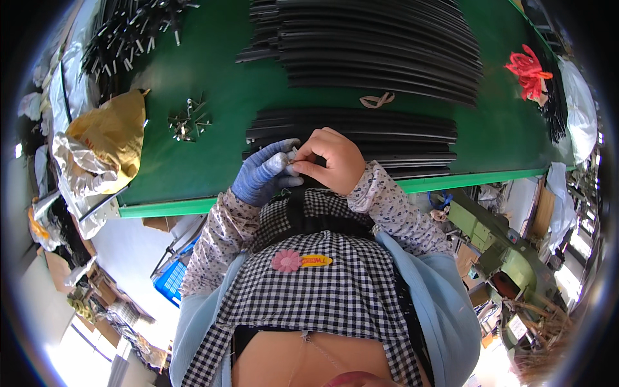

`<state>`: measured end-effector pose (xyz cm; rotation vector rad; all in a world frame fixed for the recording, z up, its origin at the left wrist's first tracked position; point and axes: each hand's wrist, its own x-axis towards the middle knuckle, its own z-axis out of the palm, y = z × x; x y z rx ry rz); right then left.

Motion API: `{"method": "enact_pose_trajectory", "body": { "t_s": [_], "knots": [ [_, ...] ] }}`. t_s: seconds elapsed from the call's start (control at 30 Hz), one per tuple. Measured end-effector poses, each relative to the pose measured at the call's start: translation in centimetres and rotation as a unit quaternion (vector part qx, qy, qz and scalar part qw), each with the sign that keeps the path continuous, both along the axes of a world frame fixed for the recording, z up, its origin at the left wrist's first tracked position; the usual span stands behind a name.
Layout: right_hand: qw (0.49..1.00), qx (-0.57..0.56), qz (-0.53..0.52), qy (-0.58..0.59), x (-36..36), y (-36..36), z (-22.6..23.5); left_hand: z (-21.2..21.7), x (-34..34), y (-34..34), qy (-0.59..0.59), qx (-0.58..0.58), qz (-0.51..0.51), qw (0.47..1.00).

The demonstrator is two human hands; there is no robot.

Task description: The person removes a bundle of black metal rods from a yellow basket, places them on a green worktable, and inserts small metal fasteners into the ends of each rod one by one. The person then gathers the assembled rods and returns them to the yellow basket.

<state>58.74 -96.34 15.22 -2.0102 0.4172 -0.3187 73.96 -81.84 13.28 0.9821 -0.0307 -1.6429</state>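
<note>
Far left, at 9 o'clock, a crumpled yellow-brown bag point(115, 132) lies on silvery foil wrap point(78, 173) at the edge of the green table point(193, 174). At 11 o'clock, a scatter of black rods with pale tips point(132, 32). Just right of the bag, a small pile of metal clips point(187, 121) sits on bare green.

Centre: left hand point(263, 173) in a blue glove, fingers curled, pinching a small pale metal piece point(292, 157) from the 9 o'clock side. Right hand point(333, 159) bare, thumb and forefinger pressed onto the same piece from the 3 o'clock side. The two hands touch, fingertips meeting over the piece. The piece is tiny and mostly hidden; cannot tell its shape. It is held above the near edge of the table, over the end of the near stack of black curved strips point(380, 132), which runs off toward 3 o'clock.

At 12 o'clock, a bigger pile of black strips point(374, 45). Between the piles, a tan rubber band point(377, 100) on the green. At 2 o'clock, a red bundle of ties point(529, 69). At 4 o'clock, below the table, a green machine point(496, 245). At 7 o'clock, a blue crate point(171, 278) on the floor.

On the checked apron point(322, 284), a pink flower badge point(287, 260) and a yellow oval tag point(316, 260) just beside it.
</note>
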Motion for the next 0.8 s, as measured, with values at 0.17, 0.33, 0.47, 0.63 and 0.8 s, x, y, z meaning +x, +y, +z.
{"method": "enact_pose_trajectory", "body": {
  "t_s": [0.17, 0.33, 0.47, 0.63, 0.8],
  "knots": [
    [0.998, -0.037, -0.053, -0.025, -0.5, -1.6, -1.4, -1.3, 1.3, -2.0, -0.063, 0.029, 0.005, 0.998],
    [0.959, -0.195, -0.194, 0.07, -1.3, -6.4, -5.4, -5.3, 4.3, -7.6, -0.267, 0.01, 0.029, 0.963],
    [0.919, -0.308, -0.2, 0.144, -1.5, -9.5, -7.9, -7.2, 5.0, -10.7, -0.293, 0.03, -0.024, 0.955],
    [0.912, -0.371, -0.087, 0.151, -1.1, -11.6, -8.5, -7.6, 4.3, -9.7, -0.244, -0.021, -0.018, 0.969],
    [0.904, -0.383, -0.008, 0.188, -1.0, -12.2, -7.9, -4.6, 3.3, -8.2, -0.181, -0.069, 0.028, 0.981]
  ]
}}
